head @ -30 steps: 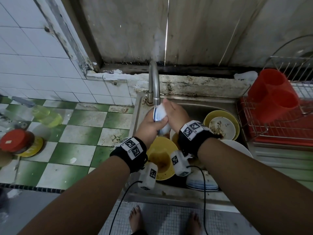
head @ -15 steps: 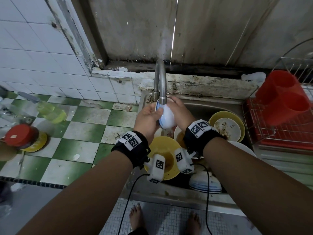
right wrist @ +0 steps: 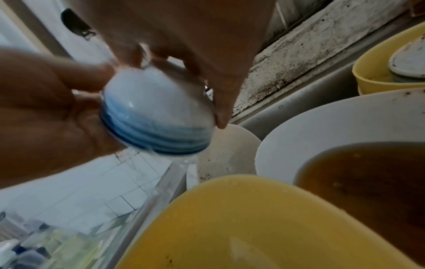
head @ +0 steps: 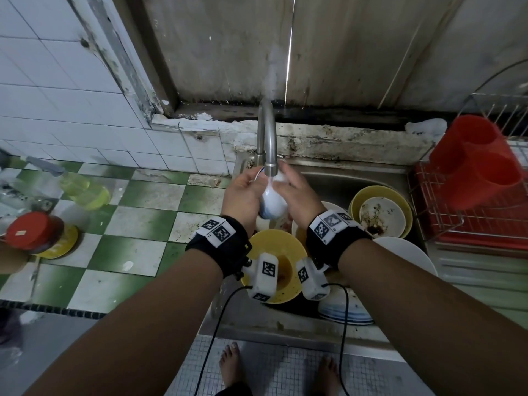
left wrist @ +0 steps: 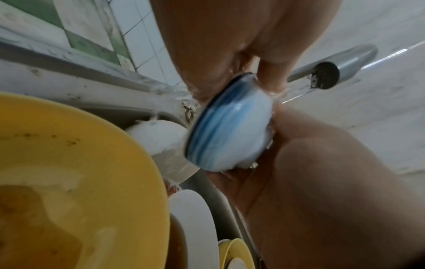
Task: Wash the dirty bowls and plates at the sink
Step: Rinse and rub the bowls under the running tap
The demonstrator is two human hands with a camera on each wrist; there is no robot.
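Gripping small bowl (head: 273,202), both hands closed.

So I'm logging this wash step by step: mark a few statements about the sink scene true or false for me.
1. Both hands hold the blue-banded white bowl under the tap. True: left hand and right hand grip it.
2. The tap is off. False: water is running onto the bowl.
3. The yellow bowl below the hands is clean. False: it holds brownish residue.
4. Red cups sit in the wire rack at the right. True.
5. The sink holds no other dishes. False: several dirty ones remain.
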